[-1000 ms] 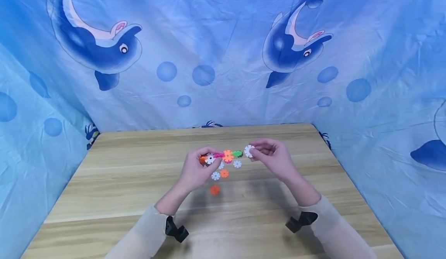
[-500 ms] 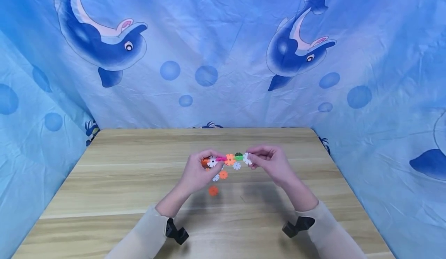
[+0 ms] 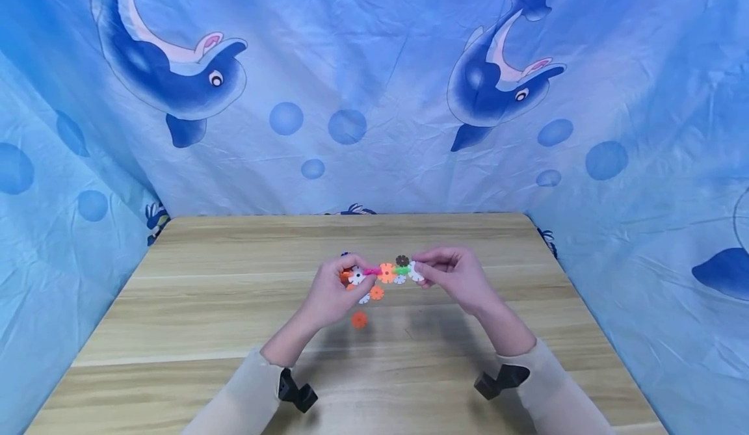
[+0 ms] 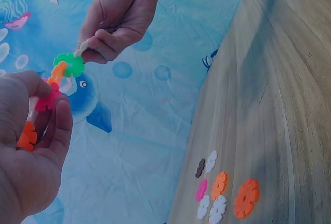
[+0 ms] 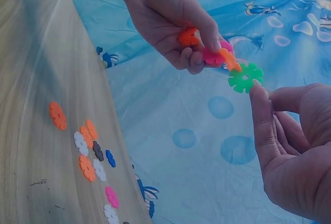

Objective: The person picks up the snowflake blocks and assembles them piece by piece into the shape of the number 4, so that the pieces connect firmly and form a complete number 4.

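The fingers of your left hand (image 3: pixel 335 292) are pinching a chain of flower discs (image 3: pixel 387 273) at its pink disc (image 4: pixel 48 100); those of your right hand (image 3: pixel 462 280) are pinching a white disc (image 3: pixel 415 271) against the green disc (image 5: pixel 246 78); you are holding the chain above the surface (image 3: pixel 234 331), between its side edges; loose flower discs (image 4: pixel 221 182) are lying below, toward the far edge.

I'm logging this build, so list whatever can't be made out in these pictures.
Head view: part of the white disc, covered by the right hand.
Left wrist view: whether that disc is slotted into the green disc; the contact is too small to tell.
Right wrist view: part of the orange disc against the left hand, hidden by that hand.
Right wrist view: most of a dark piece, cut off by the bottom edge.
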`<act>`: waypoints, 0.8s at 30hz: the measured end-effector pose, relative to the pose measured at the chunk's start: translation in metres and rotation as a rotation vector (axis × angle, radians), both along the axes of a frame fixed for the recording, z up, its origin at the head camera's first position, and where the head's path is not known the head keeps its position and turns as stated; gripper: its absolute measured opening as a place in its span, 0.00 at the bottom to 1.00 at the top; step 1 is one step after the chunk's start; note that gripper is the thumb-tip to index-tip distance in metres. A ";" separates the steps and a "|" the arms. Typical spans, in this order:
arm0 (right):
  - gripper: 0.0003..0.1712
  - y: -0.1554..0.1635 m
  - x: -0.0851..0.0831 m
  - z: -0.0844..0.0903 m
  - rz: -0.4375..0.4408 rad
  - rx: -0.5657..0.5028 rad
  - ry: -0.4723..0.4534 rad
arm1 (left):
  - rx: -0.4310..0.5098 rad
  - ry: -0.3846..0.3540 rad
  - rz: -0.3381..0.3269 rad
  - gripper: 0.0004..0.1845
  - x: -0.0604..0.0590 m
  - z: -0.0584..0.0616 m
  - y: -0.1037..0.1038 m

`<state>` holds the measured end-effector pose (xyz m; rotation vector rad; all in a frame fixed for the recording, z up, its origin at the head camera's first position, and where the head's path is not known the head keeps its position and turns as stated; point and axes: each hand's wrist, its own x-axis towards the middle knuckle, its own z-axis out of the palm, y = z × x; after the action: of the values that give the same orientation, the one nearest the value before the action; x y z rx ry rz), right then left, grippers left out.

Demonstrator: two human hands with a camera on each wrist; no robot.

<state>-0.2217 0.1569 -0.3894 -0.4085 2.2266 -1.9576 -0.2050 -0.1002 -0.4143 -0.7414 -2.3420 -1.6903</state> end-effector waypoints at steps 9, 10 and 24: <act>0.20 0.003 0.000 -0.002 0.017 0.001 0.003 | 0.003 0.003 -0.009 0.05 0.002 0.000 0.003; 0.20 0.003 -0.001 -0.003 0.016 0.002 0.004 | 0.007 0.001 -0.014 0.05 0.002 0.000 0.003; 0.16 0.009 0.002 -0.003 0.037 0.056 0.004 | -0.060 0.022 -0.018 0.06 -0.001 -0.001 0.007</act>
<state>-0.2201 0.1663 -0.3928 -0.4437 2.2534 -1.8734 -0.2058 -0.0932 -0.4151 -0.7893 -2.3880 -1.6165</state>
